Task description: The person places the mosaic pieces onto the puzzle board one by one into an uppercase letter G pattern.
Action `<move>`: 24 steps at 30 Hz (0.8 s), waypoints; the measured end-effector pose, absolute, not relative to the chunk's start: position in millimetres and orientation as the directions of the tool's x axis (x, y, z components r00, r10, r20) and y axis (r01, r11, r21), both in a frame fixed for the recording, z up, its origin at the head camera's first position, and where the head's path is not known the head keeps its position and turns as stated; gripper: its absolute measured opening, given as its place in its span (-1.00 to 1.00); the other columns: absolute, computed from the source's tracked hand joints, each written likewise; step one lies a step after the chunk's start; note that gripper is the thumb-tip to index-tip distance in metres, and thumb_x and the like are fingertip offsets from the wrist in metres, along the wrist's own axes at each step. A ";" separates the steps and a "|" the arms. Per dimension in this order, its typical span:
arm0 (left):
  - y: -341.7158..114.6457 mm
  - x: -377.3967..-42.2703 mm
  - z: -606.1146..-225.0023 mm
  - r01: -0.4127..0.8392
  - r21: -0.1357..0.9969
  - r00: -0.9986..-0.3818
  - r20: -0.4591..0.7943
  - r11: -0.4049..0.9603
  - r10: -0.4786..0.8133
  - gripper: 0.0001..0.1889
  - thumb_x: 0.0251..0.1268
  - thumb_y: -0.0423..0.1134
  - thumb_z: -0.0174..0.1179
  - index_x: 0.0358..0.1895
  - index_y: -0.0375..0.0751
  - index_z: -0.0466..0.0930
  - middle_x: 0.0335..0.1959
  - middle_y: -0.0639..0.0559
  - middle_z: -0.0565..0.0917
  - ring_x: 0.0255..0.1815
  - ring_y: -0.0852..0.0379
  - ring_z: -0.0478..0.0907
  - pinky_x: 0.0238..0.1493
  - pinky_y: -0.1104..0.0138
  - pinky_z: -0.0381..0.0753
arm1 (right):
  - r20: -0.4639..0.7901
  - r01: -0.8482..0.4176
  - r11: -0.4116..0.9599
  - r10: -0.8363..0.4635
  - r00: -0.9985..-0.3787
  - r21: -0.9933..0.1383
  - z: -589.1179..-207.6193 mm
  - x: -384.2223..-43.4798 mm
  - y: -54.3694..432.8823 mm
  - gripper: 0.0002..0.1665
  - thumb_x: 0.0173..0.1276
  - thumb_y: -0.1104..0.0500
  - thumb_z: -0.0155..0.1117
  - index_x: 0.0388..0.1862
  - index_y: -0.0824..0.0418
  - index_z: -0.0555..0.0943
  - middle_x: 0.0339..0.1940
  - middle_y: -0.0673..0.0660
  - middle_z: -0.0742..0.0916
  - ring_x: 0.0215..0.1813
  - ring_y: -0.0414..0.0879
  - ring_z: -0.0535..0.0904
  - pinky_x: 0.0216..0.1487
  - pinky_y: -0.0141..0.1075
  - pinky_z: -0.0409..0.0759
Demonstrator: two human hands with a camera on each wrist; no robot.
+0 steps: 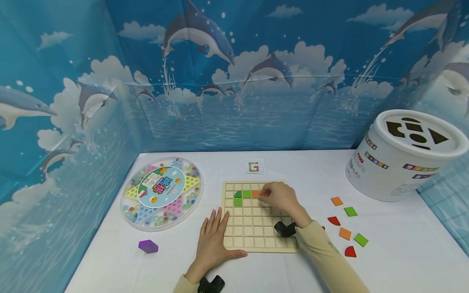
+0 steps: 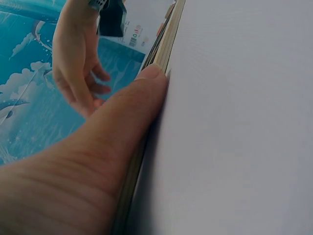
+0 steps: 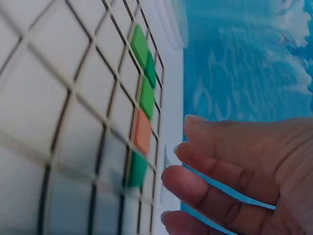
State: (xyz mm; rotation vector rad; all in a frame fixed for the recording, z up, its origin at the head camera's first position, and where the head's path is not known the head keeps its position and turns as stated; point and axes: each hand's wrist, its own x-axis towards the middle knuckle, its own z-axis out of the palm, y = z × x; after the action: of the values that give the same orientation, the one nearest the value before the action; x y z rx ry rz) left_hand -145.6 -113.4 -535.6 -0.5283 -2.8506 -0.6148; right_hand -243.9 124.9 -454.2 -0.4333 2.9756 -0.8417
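Note:
A pale wooden grid board (image 1: 253,232) lies on the white table. On it sit a dark green rounded tile (image 1: 237,194), two light green square tiles (image 1: 246,194) and an orange square tile (image 1: 255,194). Beyond the orange one, the right wrist view shows another dark green tile (image 3: 137,169), hidden in the head view by my right hand (image 1: 280,198). That hand hovers over the board's far right part, fingers (image 3: 183,183) loosely bent and holding nothing. My left hand (image 1: 216,240) lies spread at the near left corner, its thumb (image 2: 142,93) against the board's near edge.
Loose orange, green and red tiles (image 1: 345,233) lie right of the board. A white lidded bucket (image 1: 397,175) stands at the back right. At left are a round marble game (image 1: 161,191) and a purple block (image 1: 148,246). A small pattern card (image 1: 255,166) lies behind the board.

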 end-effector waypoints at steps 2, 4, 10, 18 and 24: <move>-113.6 -145.5 -535.5 0.375 0.368 -0.922 0.246 0.851 0.300 0.28 -0.33 0.56 0.23 0.48 -0.20 0.10 0.47 -0.23 0.07 0.47 -0.18 -0.07 0.35 -0.07 -0.07 | 0.066 -0.249 0.817 -0.253 -0.965 -0.521 -451.1 -242.2 140.0 -0.85 0.22 0.05 0.37 -0.37 0.10 0.72 -0.49 -0.07 0.65 -0.55 -0.18 0.46 -0.58 -0.27 0.41; -113.7 -146.0 -536.2 0.371 0.367 -0.923 0.243 0.853 0.297 0.28 -0.34 0.57 0.23 0.48 -0.20 0.09 0.48 -0.22 0.06 0.47 -0.18 -0.08 0.35 -0.06 -0.07 | 0.071 -0.234 0.819 -0.232 -0.970 -0.523 -449.3 -240.6 155.4 -0.82 0.24 0.02 0.34 -0.34 0.11 0.72 -0.49 -0.05 0.65 -0.58 -0.17 0.44 -0.62 -0.28 0.38; -113.9 -147.2 -537.6 0.364 0.370 -0.927 0.230 0.855 0.295 0.29 -0.34 0.58 0.21 0.49 -0.19 0.07 0.48 -0.21 0.04 0.48 -0.17 -0.10 0.36 -0.05 -0.10 | 0.073 -0.151 0.845 -0.132 -0.989 -0.513 -444.9 -236.5 203.6 -0.74 0.27 -0.02 0.31 -0.29 0.14 0.73 -0.43 0.03 0.66 -0.53 -0.12 0.46 -0.60 -0.27 0.36; -114.0 -147.4 -538.8 0.376 0.376 -0.921 0.249 0.847 0.298 0.29 -0.33 0.58 0.21 0.48 -0.20 0.09 0.48 -0.22 0.06 0.47 -0.18 -0.08 0.35 -0.07 -0.08 | -0.009 0.024 0.881 0.022 -1.000 -0.473 -449.7 -233.3 264.9 -0.59 0.22 -0.04 0.34 -0.20 0.31 0.68 -0.39 0.19 0.65 -0.43 -0.01 0.47 -0.49 -0.21 0.37; -114.1 -146.8 -540.4 0.365 0.400 -0.929 0.217 0.840 0.300 0.29 -0.33 0.58 0.21 0.49 -0.17 0.05 0.49 -0.19 0.01 0.49 -0.14 -0.14 0.36 -0.03 -0.15 | -0.171 0.187 0.885 0.124 -0.977 -0.427 -457.2 -230.5 294.0 -0.42 0.16 -0.06 0.39 -0.13 0.43 0.57 -0.51 0.15 0.59 -0.40 0.06 0.45 -0.40 -0.11 0.39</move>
State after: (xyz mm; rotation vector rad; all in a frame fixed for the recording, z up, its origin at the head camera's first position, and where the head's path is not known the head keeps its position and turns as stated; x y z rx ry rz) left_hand -146.8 -114.1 -540.4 -0.5226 -2.8725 -0.6684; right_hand -230.5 294.0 -457.2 0.2417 2.9141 -0.6808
